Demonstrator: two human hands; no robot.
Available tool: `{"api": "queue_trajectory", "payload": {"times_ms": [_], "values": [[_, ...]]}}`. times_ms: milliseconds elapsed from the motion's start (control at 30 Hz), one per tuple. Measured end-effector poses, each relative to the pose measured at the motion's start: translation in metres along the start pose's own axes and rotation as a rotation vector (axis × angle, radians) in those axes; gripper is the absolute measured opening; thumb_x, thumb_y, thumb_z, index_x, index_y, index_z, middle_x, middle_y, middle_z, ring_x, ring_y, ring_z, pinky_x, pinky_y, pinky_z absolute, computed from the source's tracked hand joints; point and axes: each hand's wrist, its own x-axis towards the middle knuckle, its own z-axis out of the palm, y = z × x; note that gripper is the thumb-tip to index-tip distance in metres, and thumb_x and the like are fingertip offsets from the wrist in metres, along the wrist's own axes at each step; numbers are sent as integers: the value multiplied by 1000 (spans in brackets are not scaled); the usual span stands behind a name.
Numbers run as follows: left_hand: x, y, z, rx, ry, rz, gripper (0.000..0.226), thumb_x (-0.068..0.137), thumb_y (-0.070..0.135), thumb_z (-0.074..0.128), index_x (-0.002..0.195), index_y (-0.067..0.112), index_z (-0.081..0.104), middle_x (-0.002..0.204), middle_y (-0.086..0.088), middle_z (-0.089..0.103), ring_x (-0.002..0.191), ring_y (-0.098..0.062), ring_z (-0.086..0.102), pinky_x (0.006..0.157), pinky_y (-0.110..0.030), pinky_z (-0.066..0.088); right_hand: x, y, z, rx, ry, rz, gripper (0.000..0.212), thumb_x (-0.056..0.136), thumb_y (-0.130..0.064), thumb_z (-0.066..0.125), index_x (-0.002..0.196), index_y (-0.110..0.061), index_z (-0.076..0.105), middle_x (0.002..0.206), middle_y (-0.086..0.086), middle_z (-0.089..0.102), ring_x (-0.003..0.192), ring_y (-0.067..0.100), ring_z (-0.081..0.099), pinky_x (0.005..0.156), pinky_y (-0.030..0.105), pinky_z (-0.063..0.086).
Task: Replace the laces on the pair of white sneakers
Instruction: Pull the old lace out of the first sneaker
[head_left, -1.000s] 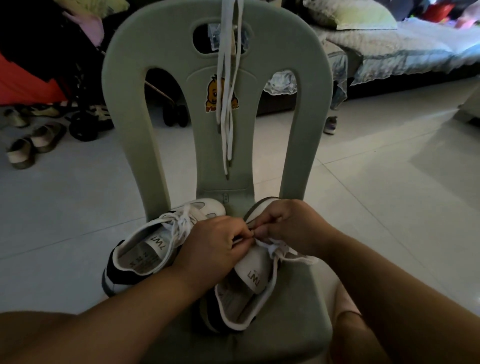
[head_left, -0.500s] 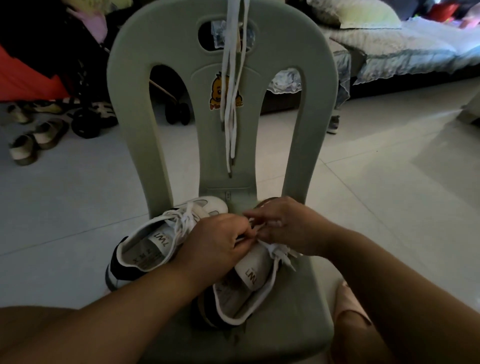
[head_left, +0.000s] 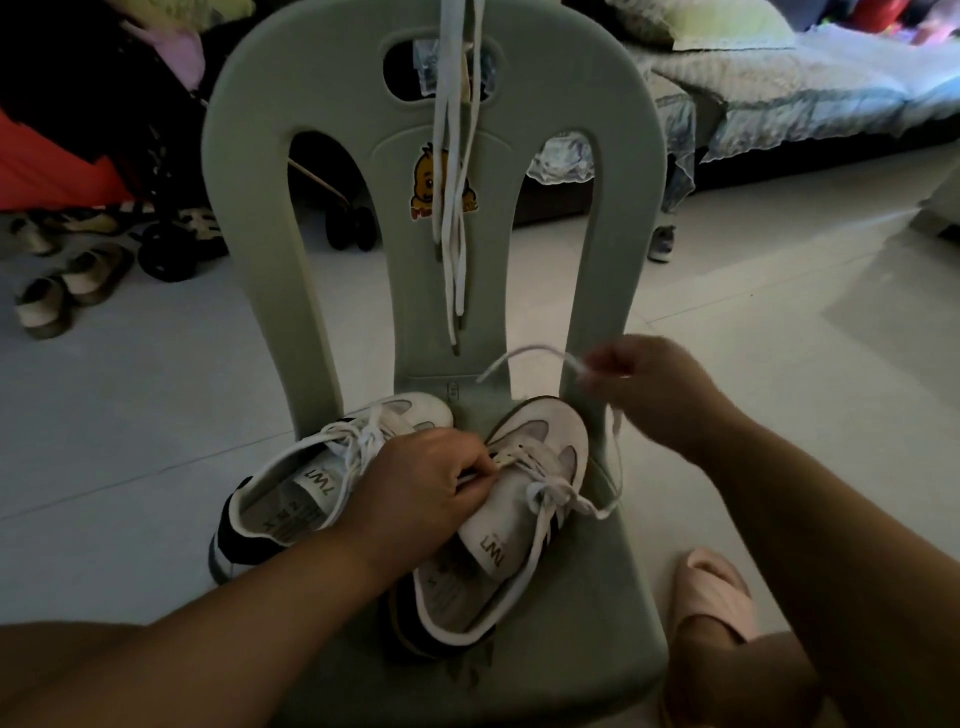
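Note:
Two white sneakers lie on the seat of a grey-green plastic chair (head_left: 613, 613). The left sneaker (head_left: 311, 488) is still laced. The right sneaker (head_left: 540, 441) has its lace partly pulled out. My left hand (head_left: 421, 493) rests on the right sneaker and pinches at its eyelets. My right hand (head_left: 639, 384) is raised to the right and pinches a loose end of the old lace (head_left: 524, 356), which arcs in the air. Spare white laces (head_left: 454, 156) hang down the chair's back.
A pink slipper on a foot (head_left: 711, 592) is beside the chair at the right. Sandals (head_left: 62, 291) and stroller wheels (head_left: 166, 249) stand on the tiled floor at the left. A bed (head_left: 779, 88) is at the back right.
My right hand has left the sneaker's eyelets and pulled up and to the right, drawing a lace end out. My left hand stays on the right sneaker.

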Motion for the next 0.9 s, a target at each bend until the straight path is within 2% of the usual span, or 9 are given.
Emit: {"api": "queue_trajectory", "payload": {"times_ms": [67, 100, 167, 233, 467, 633, 733, 833, 900], "values": [[0, 1, 0, 9, 3, -3, 11, 76, 28, 61, 74, 20, 69, 70, 6, 65, 65, -5, 55, 56, -15, 39, -6, -3, 13, -191, -166, -44, 41, 87, -31, 65, 126, -27, 55, 118, -7, 59, 108, 12, 55, 85, 22, 40], [1, 1, 1, 14, 12, -8, 12, 77, 28, 61, 74, 20, 68, 71, 6, 65, 66, -7, 56, 56, -20, 42, -8, -6, 20, -237, -193, -68, 42, 85, -32, 67, 125, -28, 56, 121, -8, 59, 108, 10, 55, 85, 21, 39], [1, 2, 1, 12, 28, -45, 10, 81, 26, 63, 75, 20, 68, 72, 7, 64, 68, -8, 56, 59, -27, 46, -14, -13, 31, -271, -248, -96, 16, 84, -36, 68, 97, -26, 67, 103, -8, 66, 90, 6, 59, 73, 16, 43], [2, 2, 1, 14, 27, -90, 8, 83, 23, 66, 77, 19, 67, 73, 8, 64, 70, -7, 55, 63, -28, 47, -19, -15, 34, -283, -341, -48, 19, 83, -42, 68, 73, -26, 62, 76, -7, 63, 70, 6, 57, 58, 17, 42], [3, 1, 1, 33, 28, -148, 9, 84, 21, 65, 76, 20, 62, 73, 7, 62, 70, -7, 53, 63, -24, 41, -28, -17, 34, -321, -481, -64, 22, 89, -35, 59, 71, -23, 59, 72, -5, 57, 66, 6, 51, 57, 18, 39], [4, -3, 1, 48, -44, -209, 5, 87, 23, 61, 82, 23, 62, 82, 8, 63, 78, -5, 54, 67, -22, 42, -27, -19, 16, 13, -458, 140, 24, 88, -29, 60, 72, -11, 64, 74, 1, 59, 72, 13, 53, 63, 25, 42], [5, -4, 3, 46, -95, -237, 4, 87, 24, 60, 86, 27, 62, 88, 8, 64, 82, -7, 56, 71, -24, 45, -26, -23, 3, 208, -359, 143, 24, 88, -30, 62, 71, -13, 64, 73, -1, 60, 74, 13, 55, 66, 26, 40], [6, -5, 5, 59, -151, -242, 6, 87, 23, 59, 90, 27, 63, 91, 8, 63, 87, -9, 57, 76, -26, 47, -22, -24, -9, 446, -236, 121, 30, 79, -41, 60, 72, -12, 64, 81, 8, 64, 81, 21, 57, 79, 36, 46], [7, -2, 5, 60, -178, -229, 8, 87, 27, 58, 93, 30, 63, 91, 11, 60, 90, -9, 56, 77, -26, 47, -22, -25, -13, 452, -208, 85, 33, 83, -43, 56, 71, -13, 64, 81, 10, 64, 80, 21, 57, 78, 35, 46]]}}
